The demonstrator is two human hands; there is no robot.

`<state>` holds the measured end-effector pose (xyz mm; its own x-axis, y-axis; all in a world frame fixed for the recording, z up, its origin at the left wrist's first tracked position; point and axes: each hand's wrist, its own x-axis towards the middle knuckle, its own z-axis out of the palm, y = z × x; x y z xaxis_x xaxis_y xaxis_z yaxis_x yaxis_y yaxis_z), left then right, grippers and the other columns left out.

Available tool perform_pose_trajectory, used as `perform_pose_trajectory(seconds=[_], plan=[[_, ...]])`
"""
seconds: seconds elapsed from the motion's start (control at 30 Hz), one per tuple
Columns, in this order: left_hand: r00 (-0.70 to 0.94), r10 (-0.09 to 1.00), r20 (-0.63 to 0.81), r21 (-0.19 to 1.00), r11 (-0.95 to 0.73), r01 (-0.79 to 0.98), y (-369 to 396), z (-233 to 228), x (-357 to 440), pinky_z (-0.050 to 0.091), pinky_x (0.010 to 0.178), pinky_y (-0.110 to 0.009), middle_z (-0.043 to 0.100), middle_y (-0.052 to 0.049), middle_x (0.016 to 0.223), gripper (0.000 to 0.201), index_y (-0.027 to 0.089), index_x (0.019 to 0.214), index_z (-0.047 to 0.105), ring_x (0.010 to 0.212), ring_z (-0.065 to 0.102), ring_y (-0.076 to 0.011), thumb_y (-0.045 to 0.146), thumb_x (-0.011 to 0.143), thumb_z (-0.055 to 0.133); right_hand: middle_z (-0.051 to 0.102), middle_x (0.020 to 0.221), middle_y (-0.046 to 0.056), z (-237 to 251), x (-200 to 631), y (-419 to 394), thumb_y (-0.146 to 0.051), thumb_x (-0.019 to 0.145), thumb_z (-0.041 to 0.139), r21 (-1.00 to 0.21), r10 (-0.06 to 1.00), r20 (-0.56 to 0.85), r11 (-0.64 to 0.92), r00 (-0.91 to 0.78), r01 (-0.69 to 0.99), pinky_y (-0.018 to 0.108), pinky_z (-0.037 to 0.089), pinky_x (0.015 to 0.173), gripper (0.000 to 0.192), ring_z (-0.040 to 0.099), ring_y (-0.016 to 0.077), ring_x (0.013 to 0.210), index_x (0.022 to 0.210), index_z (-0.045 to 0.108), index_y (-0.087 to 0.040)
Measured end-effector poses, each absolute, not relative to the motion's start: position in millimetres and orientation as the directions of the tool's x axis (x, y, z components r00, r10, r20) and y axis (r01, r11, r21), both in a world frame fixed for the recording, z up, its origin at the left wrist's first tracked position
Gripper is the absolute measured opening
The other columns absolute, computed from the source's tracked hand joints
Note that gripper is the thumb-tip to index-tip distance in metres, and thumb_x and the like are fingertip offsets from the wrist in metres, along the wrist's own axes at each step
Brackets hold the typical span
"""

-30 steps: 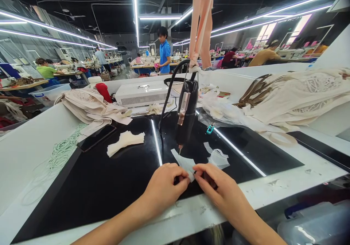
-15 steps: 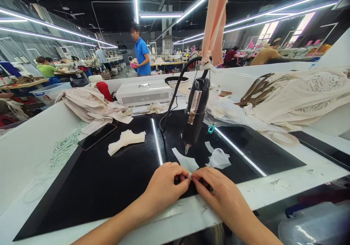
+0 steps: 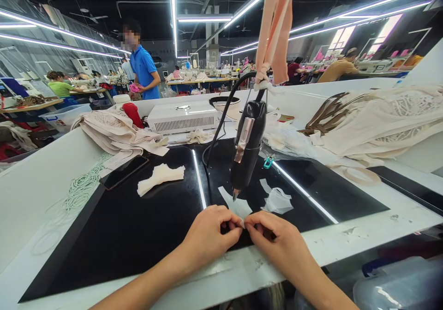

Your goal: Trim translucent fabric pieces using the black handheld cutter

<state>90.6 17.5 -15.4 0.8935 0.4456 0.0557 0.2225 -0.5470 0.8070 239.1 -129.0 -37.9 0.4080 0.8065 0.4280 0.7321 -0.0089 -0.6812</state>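
My left hand [image 3: 215,229] and my right hand [image 3: 273,236] meet at the front of the black work surface, fingers pinched together. Between their fingertips is a small whitish scrap [image 3: 242,223], mostly hidden by the fingers; it looks like thin fabric. Just beyond lies a pale translucent strip [image 3: 235,202]. Over that strip hangs a black hot-tipped tool [image 3: 246,144], its metal nozzle pointing down, tied up by a peach cloth strip [image 3: 275,28]. To the right lie crumpled translucent pieces [image 3: 277,200]. A cream fabric stack [image 3: 161,179] rests farther left.
A phone [image 3: 124,171] and tangled mint cord [image 3: 85,181] lie left. Teal snips [image 3: 268,162] sit right of the tool, whose black cable [image 3: 228,100] loops beside it. Garment piles [image 3: 384,121] flank a white vented box [image 3: 183,118]. A person in blue [image 3: 143,72] stands beyond.
My right hand's fingers have shifted slightly at the scrap, and a little more of it shows. The hanging tool has swung slightly. The person in blue has moved left and nearer.
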Motion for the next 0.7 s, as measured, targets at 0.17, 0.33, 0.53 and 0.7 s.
perform_pose_trajectory(seconds=[0.17, 0.33, 0.53, 0.7], plan=[[0.883, 0.467, 0.052, 0.808, -0.539, 0.238, 17.2, -15.2, 91.3, 0.046, 0.085, -0.031, 0.076, 0.001, 0.083, 0.013, 0.024, 0.089, 0.085, 0.087, 0.067, -0.0204, 0.020, 0.092, 0.073, 0.069, 0.071, -0.001, -41.4, 238.1, -129.2, -0.023, 0.099, 0.059, -0.714, 0.809, 0.402, -0.016, 0.428, 0.700, 0.025, 0.049, 0.058, 0.024, 0.062, 0.0166, 0.060, 0.082, 0.076, -0.026], [0.876, 0.479, 0.049, 0.812, -0.530, 0.244, 16.6, -15.2, 91.8, 0.046, 0.081, -0.030, 0.075, 0.001, 0.083, 0.012, 0.023, 0.087, 0.083, 0.083, 0.066, -0.0196, 0.020, 0.090, 0.072, 0.069, 0.073, 0.000, -47.7, 236.7, -130.1, -0.025, 0.101, 0.059, -0.735, 0.808, 0.390, -0.014, 0.441, 0.677, 0.027, 0.048, 0.060, 0.024, 0.060, 0.0175, 0.063, 0.083, 0.076, -0.026], [0.881, 0.469, 0.058, 0.817, -0.530, 0.228, 16.5, -15.5, 91.2, 0.045, 0.080, -0.029, 0.074, 0.001, 0.082, 0.012, 0.023, 0.082, 0.080, 0.082, 0.066, -0.0185, 0.020, 0.090, 0.071, 0.067, 0.072, -0.001, -47.4, 235.6, -129.5, -0.026, 0.100, 0.061, -0.760, 0.802, 0.380, -0.013, 0.460, 0.649, 0.028, 0.046, 0.059, 0.024, 0.059, 0.0169, 0.063, 0.082, 0.076, -0.026], [0.885, 0.460, 0.072, 0.810, -0.545, 0.217, 16.6, -16.6, 90.1, 0.046, 0.081, -0.030, 0.074, 0.001, 0.082, 0.013, 0.023, 0.082, 0.078, 0.084, 0.066, -0.0189, 0.020, 0.092, 0.069, 0.068, 0.071, -0.001, -43.2, 235.4, -129.5, -0.028, 0.097, 0.061, -0.791, 0.798, 0.356, -0.019, 0.485, 0.612, 0.028, 0.046, 0.060, 0.024, 0.059, 0.0167, 0.062, 0.080, 0.077, -0.026]])
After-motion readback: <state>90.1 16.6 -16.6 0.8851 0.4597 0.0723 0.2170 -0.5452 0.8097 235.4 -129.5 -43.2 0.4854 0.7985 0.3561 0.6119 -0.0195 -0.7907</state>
